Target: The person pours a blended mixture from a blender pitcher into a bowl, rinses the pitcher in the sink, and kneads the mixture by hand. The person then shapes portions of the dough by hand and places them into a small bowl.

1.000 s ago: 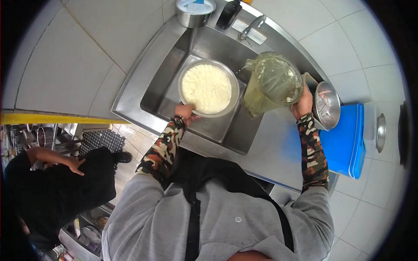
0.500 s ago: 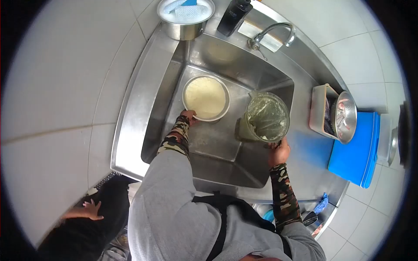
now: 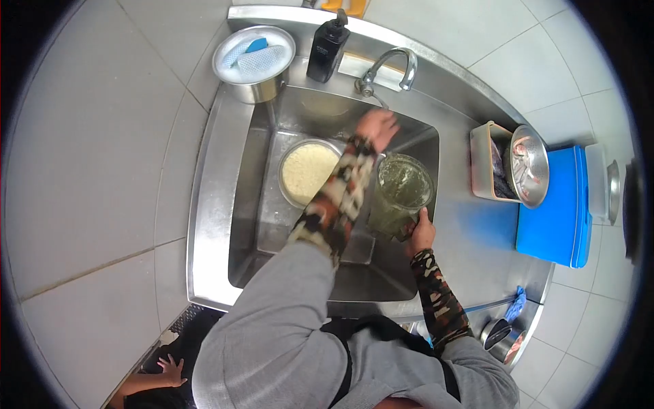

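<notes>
My left hand (image 3: 379,129) reaches across the sink (image 3: 279,235) to just below the tap (image 3: 368,85). It is somewhat blurred, its fingers look stretched out, and nothing shows in them. On the right, my right hand (image 3: 422,233) grips the handle side of a greenish see-through pitcher (image 3: 395,204), whose inside walls carry pale residue. The pitcher is held over the right part of the basin. A round metal bowl (image 3: 281,180) with a pale yellow, grainy content (image 3: 306,170) rests on the sink floor, partly covered by my left forearm.
At the back left stands a metal pot (image 3: 255,92) with foamy water and sponges, beside a black pump bottle (image 3: 328,49). To the right are a tub (image 3: 482,163), a metal bowl with scraps (image 3: 535,163) and a blue box (image 3: 558,204). Another person's hand (image 3: 172,371) shows at lower left.
My left hand has let go of the metal bowl and moved up and right toward the tap. My right hand still holds the pitcher. The view has shifted slightly.
</notes>
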### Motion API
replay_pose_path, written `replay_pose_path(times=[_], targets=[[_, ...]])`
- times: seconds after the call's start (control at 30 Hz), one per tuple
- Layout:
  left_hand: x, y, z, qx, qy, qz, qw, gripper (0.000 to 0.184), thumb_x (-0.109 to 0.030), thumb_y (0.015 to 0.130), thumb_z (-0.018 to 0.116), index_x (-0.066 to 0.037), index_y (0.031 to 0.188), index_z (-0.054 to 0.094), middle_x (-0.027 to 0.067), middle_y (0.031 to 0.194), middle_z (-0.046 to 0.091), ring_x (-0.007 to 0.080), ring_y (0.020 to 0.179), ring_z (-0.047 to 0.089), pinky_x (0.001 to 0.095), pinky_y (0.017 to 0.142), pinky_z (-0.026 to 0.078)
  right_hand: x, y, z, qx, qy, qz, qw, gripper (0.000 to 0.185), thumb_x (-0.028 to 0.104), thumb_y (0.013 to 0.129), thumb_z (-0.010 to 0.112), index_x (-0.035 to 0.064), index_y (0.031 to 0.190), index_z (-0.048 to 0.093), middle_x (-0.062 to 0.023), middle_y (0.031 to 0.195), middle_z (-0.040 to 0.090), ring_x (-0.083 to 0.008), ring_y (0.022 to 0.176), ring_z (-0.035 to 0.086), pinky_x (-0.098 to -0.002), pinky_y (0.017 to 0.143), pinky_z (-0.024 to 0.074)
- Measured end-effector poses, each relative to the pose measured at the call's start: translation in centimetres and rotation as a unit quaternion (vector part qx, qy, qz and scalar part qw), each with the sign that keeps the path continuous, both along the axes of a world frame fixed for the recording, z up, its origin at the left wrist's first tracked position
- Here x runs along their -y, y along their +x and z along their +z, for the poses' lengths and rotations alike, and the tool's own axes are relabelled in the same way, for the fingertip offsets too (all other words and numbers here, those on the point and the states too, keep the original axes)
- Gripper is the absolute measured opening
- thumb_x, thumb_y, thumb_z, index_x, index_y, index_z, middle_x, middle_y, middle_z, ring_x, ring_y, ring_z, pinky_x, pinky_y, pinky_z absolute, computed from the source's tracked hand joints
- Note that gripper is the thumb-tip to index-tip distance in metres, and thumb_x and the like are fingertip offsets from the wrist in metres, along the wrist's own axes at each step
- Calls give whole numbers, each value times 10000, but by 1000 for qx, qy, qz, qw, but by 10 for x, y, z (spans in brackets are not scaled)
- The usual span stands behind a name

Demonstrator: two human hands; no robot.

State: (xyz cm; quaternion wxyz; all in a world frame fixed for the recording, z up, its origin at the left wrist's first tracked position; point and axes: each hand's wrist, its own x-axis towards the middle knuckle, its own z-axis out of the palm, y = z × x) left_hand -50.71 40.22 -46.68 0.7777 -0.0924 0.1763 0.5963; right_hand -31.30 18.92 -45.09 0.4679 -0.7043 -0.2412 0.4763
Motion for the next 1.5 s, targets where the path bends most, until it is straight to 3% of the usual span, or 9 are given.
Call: replay_pose_path(times=[0.07,0.3,0.4,0.47,0.63,0.87,1.0,1.2,1.5], targets=[[3,-15,59,51,298,40,952,631,59,811,519,-71,1385,294,167,1412,349,343,1322,312,476,1075,310,-5,1,3,18,-10,39,999,416,390,931,523,-8,847,609,-45,666,548,-157,569,513,-306,544,415],[158,-161,-13,-345,-54,61,935,647,-79,841,548,-70,1418,256,132,1310,453,284,1166,469,431,981,392,-55,-41,12,191,39,290,937,512,423,931,486,-21,692,578,-89,555,488,-222,540,523,-378,565,422],[201,-177,9,-442,-69,86,890,576,-116,869,547,-44,1393,320,121,1288,467,264,1159,481,393,970,395,-80,-71,13,162,85,310,933,462,379,934,505,-7,691,580,-66,547,467,-180,512,491,-335,530,411],[226,-177,20,-498,-68,89,860,565,-116,872,545,-11,1383,328,118,1281,468,253,1151,492,380,952,404,-81,-85,32,-27,86,204,975,425,344,938,513,11,680,564,-51,548,461,-166,498,468,-312,506,387],[279,-158,29,-496,-55,57,865,557,-108,868,551,16,1369,342,124,1321,443,242,1126,519,362,897,445,-59,-80,55,-70,103,91,988,417,349,943,509,58,644,503,-14,518,420,-128,434,384,-296,427,306],[331,-149,2,-512,-79,20,855,698,-147,796,692,50,1367,341,198,1372,406,231,1158,491,309,794,501,-10,-50,101,-12,-2,181,983,409,369,938,511,103,636,438,5,504,371,-119,418,335,-278,420,274],[319,-122,25,-676,108,-76,725,915,-208,712,797,21,1410,252,186,1400,369,289,1246,435,405,1022,378,-43,-52,71,-121,1,265,956,349,348,934,503,74,718,503,16,493,310,-127,418,310,-319,449,304],[200,-125,-10,-700,183,8,690,1147,-288,539,893,18,1419,225,214,1359,410,290,1257,424,362,1036,361,-99,-123,57,-264,-1,270,926,320,349,931,498,100,741,429,15,509,287,-136,421,288,-316,465,311],[217,-100,4,-567,236,-16,789,954,-218,680,817,9,1417,255,159,1280,510,253,1186,489,357,981,412,-53,-94,103,-171,30,274,946,329,307,896,593,103,694,432,27,532,344,-110,435,330,-286,456,309]])
